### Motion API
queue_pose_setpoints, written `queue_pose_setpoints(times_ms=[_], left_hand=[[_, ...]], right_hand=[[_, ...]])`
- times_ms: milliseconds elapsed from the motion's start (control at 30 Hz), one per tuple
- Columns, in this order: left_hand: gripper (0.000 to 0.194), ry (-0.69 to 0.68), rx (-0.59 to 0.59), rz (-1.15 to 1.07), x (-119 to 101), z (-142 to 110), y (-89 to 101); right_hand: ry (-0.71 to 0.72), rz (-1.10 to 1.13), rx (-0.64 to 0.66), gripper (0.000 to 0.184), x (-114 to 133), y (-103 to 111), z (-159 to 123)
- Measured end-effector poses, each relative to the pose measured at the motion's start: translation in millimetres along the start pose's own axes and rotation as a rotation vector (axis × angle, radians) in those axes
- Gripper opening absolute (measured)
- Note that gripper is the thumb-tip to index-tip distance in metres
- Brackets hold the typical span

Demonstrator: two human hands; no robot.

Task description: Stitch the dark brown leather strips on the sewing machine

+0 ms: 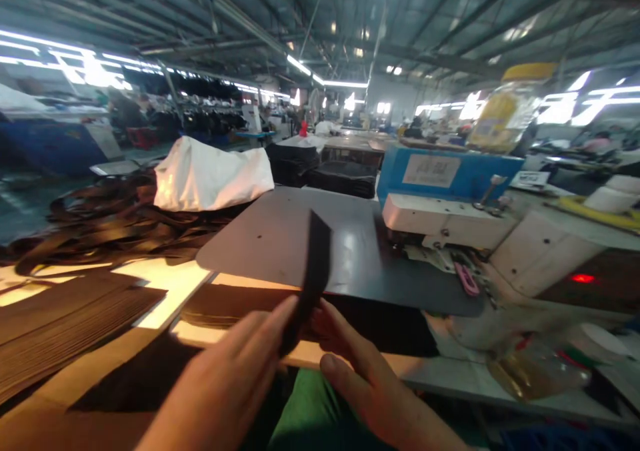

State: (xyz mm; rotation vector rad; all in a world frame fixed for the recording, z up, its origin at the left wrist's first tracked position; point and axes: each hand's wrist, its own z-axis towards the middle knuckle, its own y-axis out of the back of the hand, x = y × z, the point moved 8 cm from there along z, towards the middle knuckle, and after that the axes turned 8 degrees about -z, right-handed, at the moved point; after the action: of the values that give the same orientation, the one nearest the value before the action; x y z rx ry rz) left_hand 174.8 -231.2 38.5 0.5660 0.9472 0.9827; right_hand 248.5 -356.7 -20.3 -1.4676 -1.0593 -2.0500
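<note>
You hold a dark strip (pixel 318 254) upright before the grey plate (pixel 265 227).
Your left hand (pixel 233 364) grips it; your right hand (pixel 364 376), thumb spread, sits close beside, seemingly to steady it.

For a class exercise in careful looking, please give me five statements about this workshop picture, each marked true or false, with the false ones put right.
1. A flat, dark fabric strip rises between the bare left hand and the bare right hand. True.
2. A crumpled white cloth lies to the right of the strip. False: it lies to the left, by tangled brown fabric straps.
3. A clear jar with a yellow lid shows above a blue panel bearing a white label. True.
4. A small pink loop-shaped object lies left of the hands. False: it lies to the right, near a white machine head.
5. Green clothing shows below the hands. True.
</note>
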Motion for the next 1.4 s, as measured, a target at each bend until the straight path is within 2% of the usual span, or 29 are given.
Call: queue_pose_setpoints(times_ms=[67,133,200,233,300,400,500,567,667,767,833,1100,1400], left_hand=[[0.054,-0.140,0.119,-0.065,-34,9,-46.7],[0.056,-0.183,0.203,-0.102,-57,14,-85.6],[0.055,-0.190,0.283,-0.140,-71,18,-112.2],[0.053,-0.202,0.320,-0.163,-78,19,-119.7],[0.049,-0.253,0.364,-0.211,-91,24,-121.9],[0.039,-0.319,0.285,-0.261,-103,43,-99.1],[0.031,-0.309,0.115,-0.281,-95,77,-73.4],[0.029,-0.273,0.042,-0.244,-82,100,-71.1],[0.028,-0.238,0.099,-0.135,-58,126,-97.0],[0.027,-0.231,0.211,-0.042,-39,135,-130.4],[0.029,-0.232,0.230,-0.025,-34,136,-141.6],[0.029,-0.277,0.243,-0.040,-35,145,-147.4],[0.029,-0.284,0.226,-0.051,-33,147,-150.9]], right_hand=[[-0.010,0.068,-0.113,0.049,-3,13,-1],[-0.082,0.020,-0.275,0.049,-19,34,-7],[-0.145,-0.080,-0.422,0.049,-34,57,-16],[-0.157,-0.122,-0.477,0.049,-37,68,-20],[-0.151,-0.170,-0.544,0.046,-32,90,-25],[-0.134,-0.212,-0.554,0.042,-12,119,-24],[-0.167,-0.241,-0.497,0.040,-2,144,-16],[-0.222,-0.244,-0.389,0.040,-11,151,-6],[-0.319,-0.471,-0.287,0.036,-32,156,5],[-0.351,-0.781,-0.365,0.029,-41,167,10],[-0.359,-0.852,-0.410,0.032,-42,172,12],[-0.372,-0.947,-0.451,0.034,-39,176,34],[-0.368,-0.860,-0.452,0.034,-51,184,44]])
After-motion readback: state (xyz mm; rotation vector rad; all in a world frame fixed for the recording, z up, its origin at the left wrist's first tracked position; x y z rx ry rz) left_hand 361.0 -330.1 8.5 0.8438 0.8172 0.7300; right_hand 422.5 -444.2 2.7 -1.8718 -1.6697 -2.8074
